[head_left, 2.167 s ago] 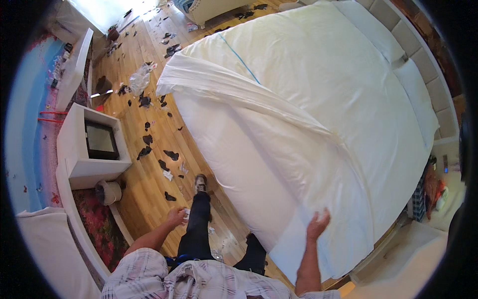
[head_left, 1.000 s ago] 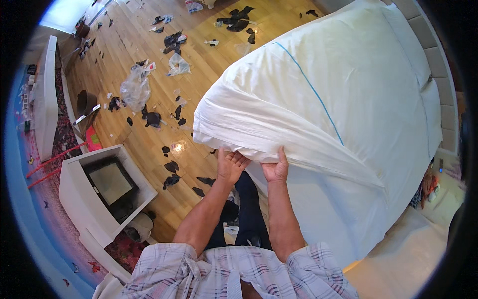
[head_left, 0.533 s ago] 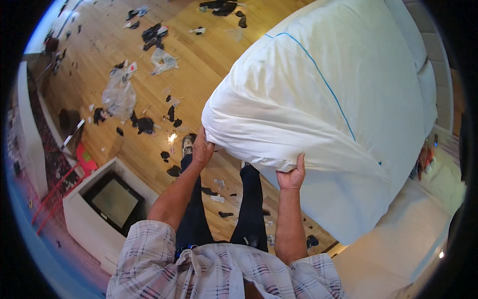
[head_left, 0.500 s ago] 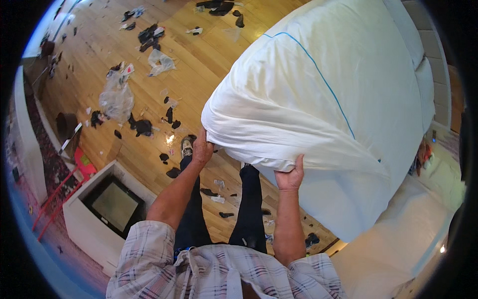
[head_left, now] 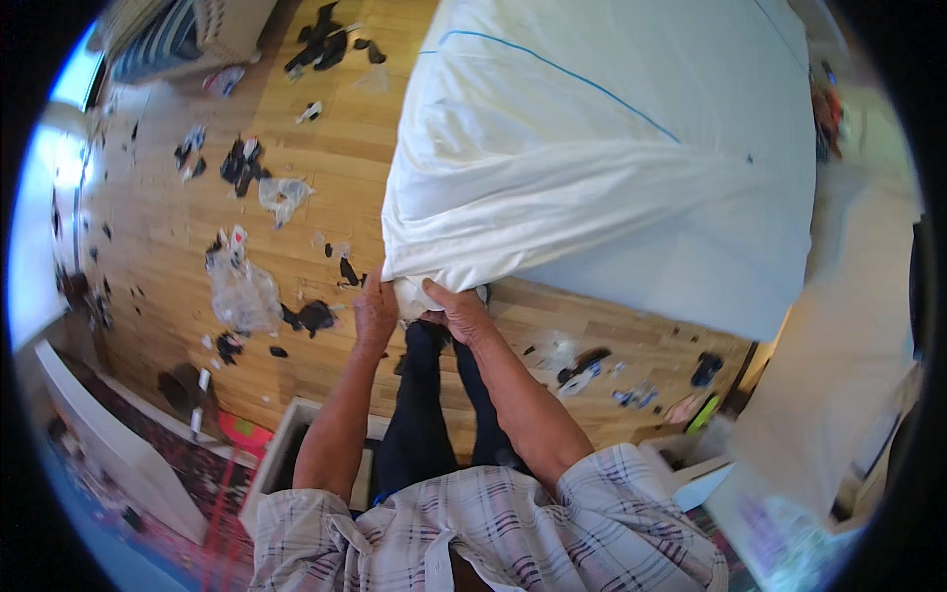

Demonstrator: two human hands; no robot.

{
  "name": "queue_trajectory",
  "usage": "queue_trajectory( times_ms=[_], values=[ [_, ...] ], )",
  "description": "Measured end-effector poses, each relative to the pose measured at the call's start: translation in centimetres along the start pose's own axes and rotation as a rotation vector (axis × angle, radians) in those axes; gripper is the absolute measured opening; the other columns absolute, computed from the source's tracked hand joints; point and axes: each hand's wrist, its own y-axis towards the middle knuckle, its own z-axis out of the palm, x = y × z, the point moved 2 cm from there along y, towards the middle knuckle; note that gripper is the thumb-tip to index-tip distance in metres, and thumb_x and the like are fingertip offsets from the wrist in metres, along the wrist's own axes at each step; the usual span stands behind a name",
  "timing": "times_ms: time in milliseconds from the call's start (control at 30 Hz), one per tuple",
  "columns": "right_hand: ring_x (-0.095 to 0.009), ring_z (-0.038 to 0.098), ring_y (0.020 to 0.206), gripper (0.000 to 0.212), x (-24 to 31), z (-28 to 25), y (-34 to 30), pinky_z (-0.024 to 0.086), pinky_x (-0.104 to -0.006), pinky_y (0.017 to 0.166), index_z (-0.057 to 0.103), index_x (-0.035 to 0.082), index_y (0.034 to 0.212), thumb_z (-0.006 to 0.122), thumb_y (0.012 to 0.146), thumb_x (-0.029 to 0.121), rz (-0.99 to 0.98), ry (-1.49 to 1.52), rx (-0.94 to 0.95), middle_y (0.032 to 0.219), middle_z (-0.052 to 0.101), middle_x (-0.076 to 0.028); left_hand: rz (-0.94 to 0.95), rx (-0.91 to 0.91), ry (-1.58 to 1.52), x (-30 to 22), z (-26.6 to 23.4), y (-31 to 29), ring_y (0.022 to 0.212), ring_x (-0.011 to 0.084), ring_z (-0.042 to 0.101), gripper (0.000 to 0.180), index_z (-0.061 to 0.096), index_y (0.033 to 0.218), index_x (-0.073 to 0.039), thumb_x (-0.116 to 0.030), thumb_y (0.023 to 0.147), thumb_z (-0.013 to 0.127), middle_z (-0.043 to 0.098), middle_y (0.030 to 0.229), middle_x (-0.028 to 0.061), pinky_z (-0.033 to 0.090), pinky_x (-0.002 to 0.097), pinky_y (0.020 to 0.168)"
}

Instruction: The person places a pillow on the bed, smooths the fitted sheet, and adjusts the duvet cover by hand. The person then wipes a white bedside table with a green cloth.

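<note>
A white fitted sheet [head_left: 493, 212] with a thin blue line lies over the top of a large mattress [head_left: 681, 266], whose pale side shows bare below the slanting edge of the cloth. At the mattress's near left corner, my left hand [head_left: 376, 314] is closed on the hanging sheet edge. Close beside it, my right hand [head_left: 460, 312] grips a bunched fold of the same sheet, thumb on top. Some fingertips of both hands are hidden by the cloth. My legs stand just below the corner.
Black scraps [head_left: 242, 166] and a crumpled clear plastic bag [head_left: 242, 291] litter the wooden floor [head_left: 326, 197]. An upholstered chair [head_left: 232, 25] stands far left. Behind my left arm are a white box-like cabinet [head_left: 266, 483] and a red dustpan [head_left: 244, 432]. A pale covered surface [head_left: 829, 335] lies right.
My right hand has moved left along the sheet edge and now sits near my left hand. The sheet is gathered at the corner, and the view has turned, bringing the chair in.
</note>
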Motion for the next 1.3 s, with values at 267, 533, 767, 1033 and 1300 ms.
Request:
queue_trajectory(
  times_ms=[267, 533, 767, 1033, 1300],
  values=[
    [-0.023, 0.072, 0.073, 0.039, 6.9, 5.6, -2.2, 0.059, -0.0313, 0.047, 0.057, -0.005, 0.129, 0.066, 0.095, 0.013, -0.237, -0.004, -0.114, 0.101, 0.07, -0.016, 0.095, 0.233, 0.493, -5.2, -8.9, 4.2, 0.087, 0.0468, 0.069, 0.024, 0.066, 0.115, -0.006, -0.023, 0.106, 0.051, 0.072, 0.094, 0.0258, 0.052, 0.0561, 0.072],
    [-0.026, 0.074, 0.082, 0.038, 3.1, 8.5, -1.1, 0.064, -0.0336, 0.059, 0.056, -0.002, 0.13, 0.064, 0.094, 0.007, -0.2, 0.385, -0.204, 0.108, 0.07, -0.018, 0.024, 0.274, 0.409, -2.8, -12.2, 3.2, 0.075, 0.0465, 0.069, 0.018, 0.058, 0.11, -0.002, -0.013, 0.096, 0.059, 0.069, 0.084, 0.0278, 0.052, 0.0551, 0.065],
    [-0.017, 0.061, 0.056, 0.041, -4.0, 9.1, 0.8, 0.046, -0.0296, 0.043, 0.062, 0.006, 0.124, 0.077, 0.089, 0.022, -0.053, 0.235, -0.289, 0.088, 0.07, -0.008, -0.058, 0.494, 0.162, -0.8, -14.4, 3.7, 0.086, 0.0502, 0.069, 0.054, 0.043, 0.146, -0.007, -0.013, 0.094, 0.057, 0.07, 0.101, 0.0311, 0.054, 0.0579, 0.075],
    [-0.017, 0.069, 0.067, 0.05, -4.8, 15.6, -2.5, 0.054, -0.0322, 0.049, 0.065, 0.007, 0.121, 0.085, 0.083, 0.032, -0.285, 0.259, -0.631, 0.093, 0.072, -0.009, 0.13, 0.493, 0.201, -1.2, -17.0, 4.2, 0.096, 0.0554, 0.066, 0.072, 0.027, 0.159, -0.008, -0.012, 0.093, 0.055, 0.067, 0.108, 0.0363, 0.052, 0.0605, 0.081],
    [-0.012, 0.061, 0.051, 0.034, -5.1, 17.6, -3.5, 0.042, -0.0266, 0.038, 0.07, -0.001, 0.1, 0.079, 0.09, 0.03, -0.277, 0.148, -0.39, 0.071, 0.068, -0.007, 0.043, 0.547, 0.214, -0.7, -16.0, 3.1, 0.093, 0.058, 0.066, 0.071, 0.024, 0.159, -0.002, -0.011, 0.096, 0.054, 0.069, 0.099, 0.0367, 0.05, 0.0632, 0.082]
  ],
)
